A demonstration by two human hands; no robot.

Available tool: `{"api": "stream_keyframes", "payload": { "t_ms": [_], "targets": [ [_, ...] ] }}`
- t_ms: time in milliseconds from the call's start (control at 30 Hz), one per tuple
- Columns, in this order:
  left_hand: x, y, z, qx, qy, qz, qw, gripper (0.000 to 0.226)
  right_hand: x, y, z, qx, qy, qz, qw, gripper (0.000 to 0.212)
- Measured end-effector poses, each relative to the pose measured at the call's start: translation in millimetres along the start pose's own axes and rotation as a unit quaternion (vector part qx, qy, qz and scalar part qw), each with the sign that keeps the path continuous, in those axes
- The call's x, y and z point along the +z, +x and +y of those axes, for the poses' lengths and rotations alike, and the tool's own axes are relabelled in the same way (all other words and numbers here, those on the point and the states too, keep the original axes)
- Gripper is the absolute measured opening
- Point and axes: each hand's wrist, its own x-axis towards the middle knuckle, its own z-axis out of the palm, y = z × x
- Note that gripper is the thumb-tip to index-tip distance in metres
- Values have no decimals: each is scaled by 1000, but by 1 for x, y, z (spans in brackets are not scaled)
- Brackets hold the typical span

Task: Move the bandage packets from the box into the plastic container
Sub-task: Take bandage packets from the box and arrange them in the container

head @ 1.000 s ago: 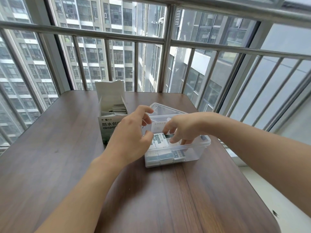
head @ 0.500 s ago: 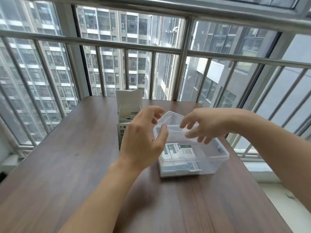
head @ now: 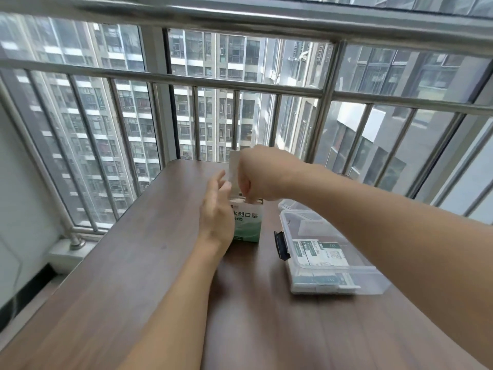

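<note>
A white-and-green bandage box [head: 248, 223] stands on the brown table [head: 149, 263], its flap [head: 234, 166] raised. My left hand [head: 216, 212] lies with straight fingers against the box's left side. My right hand [head: 257, 175] is over the box opening, fingers curled down into it; what they touch is hidden. To the right sits the clear plastic container [head: 373, 284] with several bandage packets [head: 318, 252] lying flat inside.
A black latch [head: 281, 245] sticks out from the container's left end, and a clear lid [head: 289, 204] lies behind it. Metal window bars [head: 202, 84] run just past the table's far edge. The table's right edge is close to the container.
Both hands have left the container and moved left to the box. The right hand now dips into the box and the left hand lies against its side. The view has swung left.
</note>
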Motion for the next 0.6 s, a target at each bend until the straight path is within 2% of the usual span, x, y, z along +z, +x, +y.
{"api": "stream_keyframes", "payload": {
  "t_ms": [33, 100, 133, 200, 333, 433, 500, 600],
  "targets": [
    [0, -1, 2, 3, 5, -7, 1000, 69, 3, 3, 1, 5, -2, -8, 1000, 6],
    [1, -3, 5, 4, 19, -24, 1000, 66, 9, 7, 5, 15, 4, -6, 1000, 15],
    [2, -3, 4, 2, 23, -32, 999, 64, 11, 8, 8, 22, 11, -5, 1000, 14],
    [2, -4, 3, -5, 26, -24, 999, 55, 14, 10, 13, 30, 40, -12, 999, 3],
    [4, -2, 0, -9, 27, 10, 1000, 53, 13, 10, 19, 28, 118, -51, 991, 6],
    [5, -4, 2, -26, 18, 10, 999, 42, 14, 10, 21, 29, 167, -67, 983, 5],
    [6, -4, 2, -41, 8, 8, 999, 37, 17, 12, 22, 28, 162, -69, 984, 12],
    [6, -1, 1, -59, -11, 11, 998, 38, 18, 13, 20, 16, 141, -64, 988, 10]
  ]
}}
